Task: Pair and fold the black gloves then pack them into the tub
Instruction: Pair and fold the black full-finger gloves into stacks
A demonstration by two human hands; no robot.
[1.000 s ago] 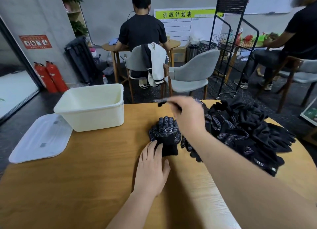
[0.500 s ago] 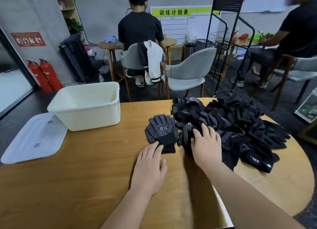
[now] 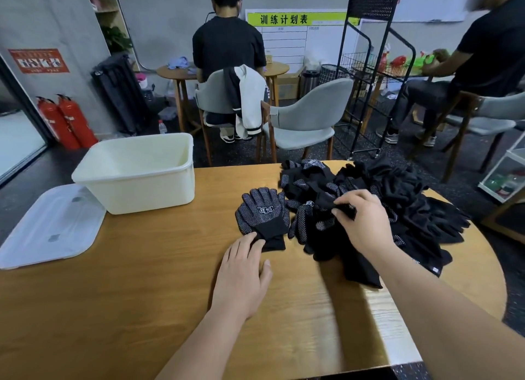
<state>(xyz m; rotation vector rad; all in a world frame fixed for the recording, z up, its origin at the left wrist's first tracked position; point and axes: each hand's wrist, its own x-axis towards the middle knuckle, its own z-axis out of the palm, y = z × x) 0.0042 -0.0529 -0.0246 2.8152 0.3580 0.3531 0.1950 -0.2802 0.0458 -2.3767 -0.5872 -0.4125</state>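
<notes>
Here the left grip point(image 3: 241, 277) lies released, fingers straight, their tips touching the cuff of a flat glove point(image 3: 262, 217) that rests dotted side up on the wooden surface point(image 3: 113, 294). Just right of it, the right grip point(image 3: 363, 223) pinches the black edge of a second glove point(image 3: 350, 210) atop the glove pile point(image 3: 412, 209). The tub point(image 3: 136, 180) stands open-topped, well apart at the left near the far edge, its lid point(image 3: 48, 226) lying just left of it.
</notes>
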